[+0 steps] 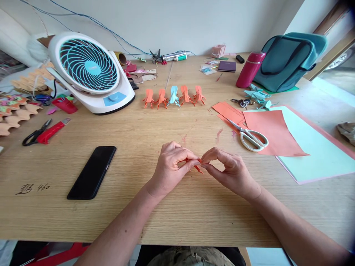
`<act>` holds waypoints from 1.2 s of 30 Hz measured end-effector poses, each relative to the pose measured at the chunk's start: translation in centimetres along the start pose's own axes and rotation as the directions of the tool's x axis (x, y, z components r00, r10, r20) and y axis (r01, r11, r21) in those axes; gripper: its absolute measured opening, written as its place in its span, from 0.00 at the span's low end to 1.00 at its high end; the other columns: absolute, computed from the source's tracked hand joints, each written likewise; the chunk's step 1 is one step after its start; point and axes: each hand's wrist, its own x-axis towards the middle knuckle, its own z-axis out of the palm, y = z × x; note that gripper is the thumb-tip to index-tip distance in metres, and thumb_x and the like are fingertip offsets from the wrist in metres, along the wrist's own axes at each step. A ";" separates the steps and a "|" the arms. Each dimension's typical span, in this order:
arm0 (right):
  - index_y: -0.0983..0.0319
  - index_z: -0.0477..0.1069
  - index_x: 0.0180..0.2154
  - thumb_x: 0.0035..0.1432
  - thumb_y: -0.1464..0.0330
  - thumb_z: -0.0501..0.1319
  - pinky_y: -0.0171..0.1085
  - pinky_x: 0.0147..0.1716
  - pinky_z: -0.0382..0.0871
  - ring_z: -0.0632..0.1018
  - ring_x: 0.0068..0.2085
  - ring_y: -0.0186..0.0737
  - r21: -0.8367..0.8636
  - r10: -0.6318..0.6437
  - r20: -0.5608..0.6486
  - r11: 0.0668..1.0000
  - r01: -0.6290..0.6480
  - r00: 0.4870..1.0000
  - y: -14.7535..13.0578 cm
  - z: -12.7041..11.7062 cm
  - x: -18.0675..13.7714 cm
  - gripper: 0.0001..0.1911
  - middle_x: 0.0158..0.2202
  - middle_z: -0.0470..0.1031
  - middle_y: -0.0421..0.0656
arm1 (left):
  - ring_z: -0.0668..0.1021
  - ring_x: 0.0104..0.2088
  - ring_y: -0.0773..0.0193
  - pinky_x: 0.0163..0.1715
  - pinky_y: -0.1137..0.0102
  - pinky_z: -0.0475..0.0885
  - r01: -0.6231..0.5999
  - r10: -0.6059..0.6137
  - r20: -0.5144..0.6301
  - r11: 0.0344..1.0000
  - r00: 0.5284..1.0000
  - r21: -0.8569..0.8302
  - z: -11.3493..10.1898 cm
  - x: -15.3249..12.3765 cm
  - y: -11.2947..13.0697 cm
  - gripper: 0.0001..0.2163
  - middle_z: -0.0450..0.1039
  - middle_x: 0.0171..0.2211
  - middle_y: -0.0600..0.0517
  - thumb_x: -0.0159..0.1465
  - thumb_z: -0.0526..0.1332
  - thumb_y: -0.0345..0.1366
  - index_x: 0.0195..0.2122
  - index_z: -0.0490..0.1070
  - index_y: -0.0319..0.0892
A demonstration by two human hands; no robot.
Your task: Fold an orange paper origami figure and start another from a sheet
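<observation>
Over the middle of the table, my left hand pinches a small folded orange paper figure, most of it hidden behind the fingers. My right hand closes thumb and forefinger on the near tip of the same figure. Thin folded legs poke out below the fingertips. Farther back stands a row of several finished paper figures: orange ones, such as the orange paper figure right of centre, and one light blue paper figure in the middle.
White-handled scissors lie on orange paper at right, by green sheets. At left are a black phone, a red utility knife and a fan. A pink bottle and teal bag stand back right.
</observation>
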 end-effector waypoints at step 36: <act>0.58 0.72 0.37 0.65 0.71 0.61 0.39 0.41 0.70 0.76 0.39 0.38 0.343 0.218 0.104 0.908 -0.241 0.970 0.7 0.2 -0.3 0.03 0.36 0.74 0.41 | 0.71 0.33 0.62 0.41 0.63 0.67 -0.010 0.009 0.017 0.997 1.000 0.072 0.0 -0.1 0.6 0.01 0.79 0.25 0.55 0.63 0.68 0.33 0.33 0.79 0.45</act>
